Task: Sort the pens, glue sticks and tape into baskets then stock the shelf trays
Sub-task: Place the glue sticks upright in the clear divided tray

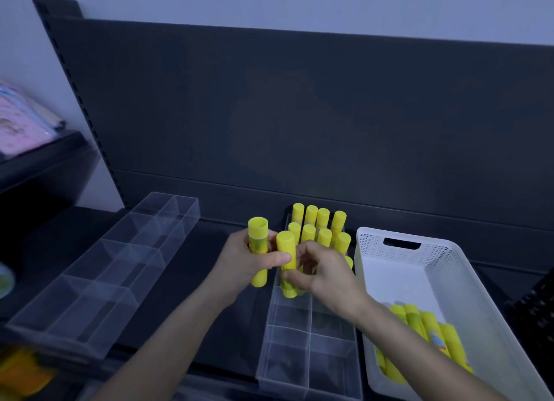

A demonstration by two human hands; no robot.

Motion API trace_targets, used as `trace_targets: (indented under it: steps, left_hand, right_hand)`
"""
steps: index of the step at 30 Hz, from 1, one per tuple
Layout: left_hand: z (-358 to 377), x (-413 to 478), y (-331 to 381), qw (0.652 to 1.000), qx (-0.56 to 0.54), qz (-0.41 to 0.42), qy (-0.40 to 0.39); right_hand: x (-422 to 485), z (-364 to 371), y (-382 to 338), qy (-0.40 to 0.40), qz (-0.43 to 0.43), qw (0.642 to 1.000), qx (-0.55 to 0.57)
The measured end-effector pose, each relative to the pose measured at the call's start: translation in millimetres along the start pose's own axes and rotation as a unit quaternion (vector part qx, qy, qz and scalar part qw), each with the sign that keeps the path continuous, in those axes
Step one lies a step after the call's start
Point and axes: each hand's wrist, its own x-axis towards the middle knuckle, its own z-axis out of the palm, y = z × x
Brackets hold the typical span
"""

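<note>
Left hand [251, 264] is gripping one glue stick [258, 251], right hand [328, 273] is pinching another glue stick [286, 251] inside the clear tray [287, 367], whose back cells are holding upright sticks [322, 225] while more sticks [431, 328] are waiting in the white basket [371, 234].

dark shelf [192, 269], two clear trays [99, 281], white basket [467, 284]

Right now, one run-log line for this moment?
left hand: grips glue stick | right hand: holds second glue stick in clear tray | white basket: glue sticks remain
</note>
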Motion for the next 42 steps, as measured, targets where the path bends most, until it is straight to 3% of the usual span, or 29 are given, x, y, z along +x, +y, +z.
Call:
trace_targets:
  steps: [4,11,16,25,28,33,38,42]
  left_hand:
    - [-9.5,-1.1,-7.9,0.999,-0.015,-0.025,0.018]
    - [-29.8,-5.4,-24.8,0.986,-0.099,-0.13,-0.021]
    - [-40.6,-7.6,-41.9,0.993,0.013,-0.101,-0.053]
    - [-33.7,-10.0,-41.6,0.997,0.002,-0.037,-0.068]
    - [-27.1,-21.2,-36.5,0.999,0.005,-0.02,-0.044]
    - [-2.3,-40.7,-17.7,0.999,0.019,0.029,0.009]
    - [32.7,-61.7,-9.1,0.998,0.027,0.026,0.046]
    - [45.2,-64.0,3.4,0.988,-0.09,0.027,0.118]
  right_hand:
    - [-0.1,1.5,9.2,-0.005,0.015,0.996,-0.089]
    - [0.2,25.6,21.1,-0.089,0.055,0.978,-0.179]
    - [2.5,33.6,19.1,-0.101,0.059,0.967,-0.228]
    - [-0.5,28.4,13.9,-0.094,0.087,0.966,-0.225]
    - [-8.6,8.3,8.1,-0.07,0.064,0.979,-0.181]
    - [-21.3,-28.1,-15.2,0.012,0.001,1.0,-0.017]
    - [-35.7,-32.1,-20.5,-0.042,-0.024,0.995,0.088]
    - [-50.5,-33.4,-5.8,-0.058,0.042,0.98,0.186]
